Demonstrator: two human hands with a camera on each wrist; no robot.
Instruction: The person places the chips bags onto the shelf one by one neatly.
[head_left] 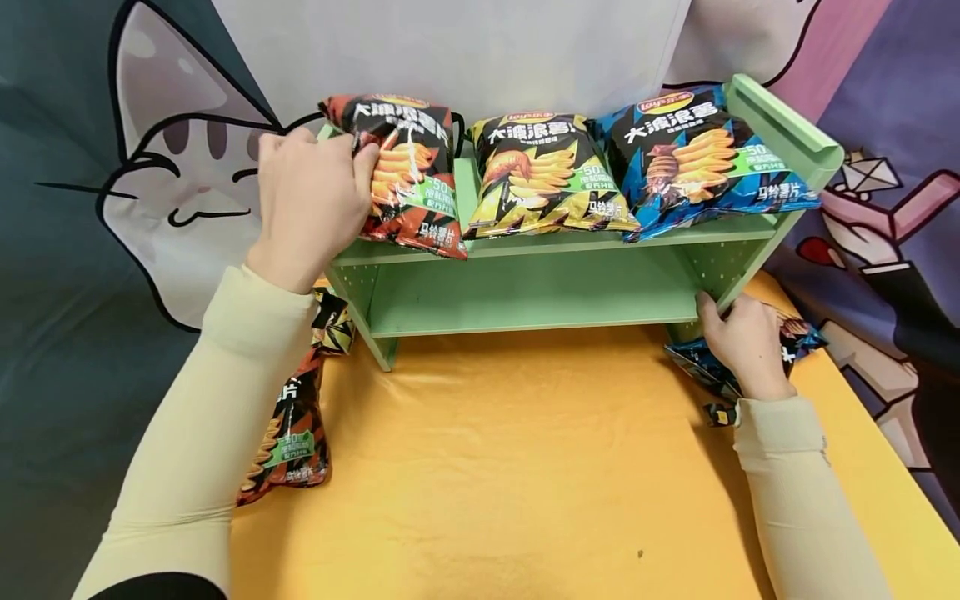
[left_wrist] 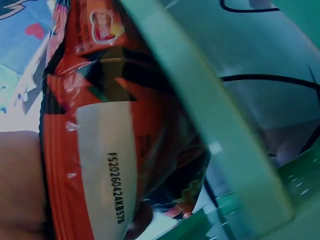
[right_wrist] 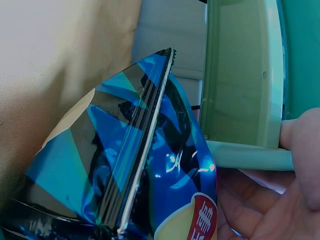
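My left hand (head_left: 315, 196) grips the upper left edge of a red bag of potato chips (head_left: 416, 179), which leans at the left end of the green shelf's top board. In the left wrist view, the back of that red bag (left_wrist: 107, 160) fills much of the picture beside a green side rail (left_wrist: 225, 125). My right hand (head_left: 746, 342) holds the lower right side panel of the green shelf (head_left: 536, 287), its thumb on the inner side. A blue chip bag (right_wrist: 115, 145) lies by that hand on the table, partly hidden by it in the head view.
Yellow (head_left: 551, 171) and blue (head_left: 693, 158) chip bags sit on the top board. Beyond the shelf's left leg, another red bag (head_left: 296, 437) and a yellow bag (head_left: 333, 321) lie partly behind my left arm. The table has an orange cloth (head_left: 517, 467); printed cloth hangs behind.
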